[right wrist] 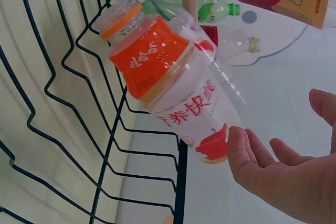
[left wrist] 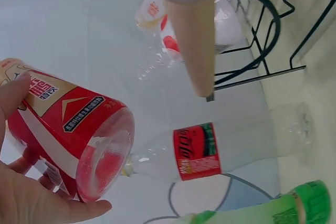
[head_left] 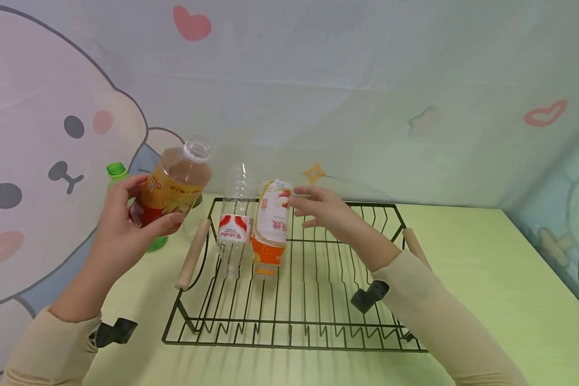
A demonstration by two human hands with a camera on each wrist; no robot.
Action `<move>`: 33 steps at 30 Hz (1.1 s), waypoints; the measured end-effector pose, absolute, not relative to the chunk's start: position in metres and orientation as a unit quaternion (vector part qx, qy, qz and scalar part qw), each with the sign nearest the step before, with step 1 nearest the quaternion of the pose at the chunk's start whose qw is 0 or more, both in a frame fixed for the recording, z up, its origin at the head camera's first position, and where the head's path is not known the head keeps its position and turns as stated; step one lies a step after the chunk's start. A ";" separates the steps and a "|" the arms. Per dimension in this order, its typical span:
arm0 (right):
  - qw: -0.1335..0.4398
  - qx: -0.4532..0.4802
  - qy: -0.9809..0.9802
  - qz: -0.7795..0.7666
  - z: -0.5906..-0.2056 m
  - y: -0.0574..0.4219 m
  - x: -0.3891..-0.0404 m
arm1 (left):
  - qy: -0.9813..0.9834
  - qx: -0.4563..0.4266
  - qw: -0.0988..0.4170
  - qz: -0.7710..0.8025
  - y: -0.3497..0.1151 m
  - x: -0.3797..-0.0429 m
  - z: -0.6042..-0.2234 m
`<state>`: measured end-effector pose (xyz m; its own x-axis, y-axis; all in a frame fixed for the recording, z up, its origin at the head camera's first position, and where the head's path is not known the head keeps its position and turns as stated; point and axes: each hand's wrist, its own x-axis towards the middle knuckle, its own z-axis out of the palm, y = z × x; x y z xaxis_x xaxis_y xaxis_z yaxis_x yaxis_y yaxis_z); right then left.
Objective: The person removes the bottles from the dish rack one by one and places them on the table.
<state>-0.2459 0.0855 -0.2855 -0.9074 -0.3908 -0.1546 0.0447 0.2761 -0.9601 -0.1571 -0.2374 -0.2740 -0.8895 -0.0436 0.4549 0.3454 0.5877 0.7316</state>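
My left hand [head_left: 120, 230] grips an uncapped plastic bottle [head_left: 173, 185] with a red and yellow label, raised at the rack's left and tilted with its mouth up and away. In the left wrist view the fingers and thumb wrap round this bottle [left wrist: 68, 129]. The right hand [head_left: 330, 212] has relaxed, spread fingers beside a white bottle with an orange neck band [head_left: 272, 220]; fingertips lie at its base, though whether they touch is unclear. That bottle leans neck-down in the black wire rack [head_left: 318, 323]. A clear bottle with a red and white label [head_left: 234, 228] stands neck-down next to it.
Left of the rack, a green bottle with a green cap [head_left: 117, 170] stands on the pale green table [head_left: 463, 257]. Near it is a clear bottle with a red label [left wrist: 197, 150]. Wooden handles [head_left: 194, 254] rise at both rack sides. A printed cloth [head_left: 347, 96] hangs behind.
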 end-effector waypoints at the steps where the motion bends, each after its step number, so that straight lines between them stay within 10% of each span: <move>1: 0.186 -0.108 0.778 -0.591 -0.287 0.084 -0.247 | -0.862 -0.083 0.220 -0.449 -0.239 -0.158 -0.277; 33: 0.223 -0.074 0.802 -0.549 -0.316 0.072 -0.252 | -0.813 0.208 0.125 -0.529 -0.295 -0.161 -0.348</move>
